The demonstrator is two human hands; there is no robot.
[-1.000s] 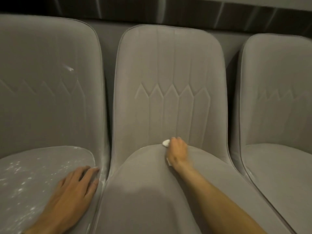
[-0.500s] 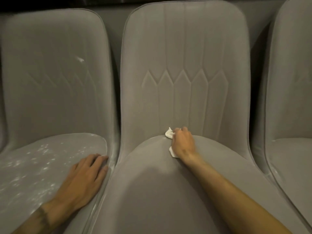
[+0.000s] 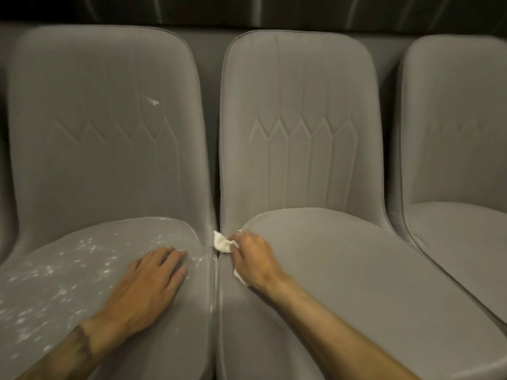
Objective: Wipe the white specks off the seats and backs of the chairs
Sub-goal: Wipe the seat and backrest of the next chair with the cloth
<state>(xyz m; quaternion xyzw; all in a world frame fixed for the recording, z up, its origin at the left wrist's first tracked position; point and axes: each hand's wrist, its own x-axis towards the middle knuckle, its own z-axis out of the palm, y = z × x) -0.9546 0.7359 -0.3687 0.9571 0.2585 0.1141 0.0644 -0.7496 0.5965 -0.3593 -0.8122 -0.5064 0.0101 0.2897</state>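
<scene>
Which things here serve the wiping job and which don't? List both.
Job: white cloth gripped by right hand at middle chair's left edge; left chair, seat speckled, smear on back; left hand resting on it.
Idle: right chair, no specks evident; dark wall.

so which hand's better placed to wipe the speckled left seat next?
Likely right: the right hand grips the white cloth beside the speckled seat; the left hand lies flat on it, empty.

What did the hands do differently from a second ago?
The right hand, still gripping the white cloth, slid left along the back of the middle seat to the gap beside the speckled left seat. The left hand stayed flat on that seat; its specks remain.
</scene>
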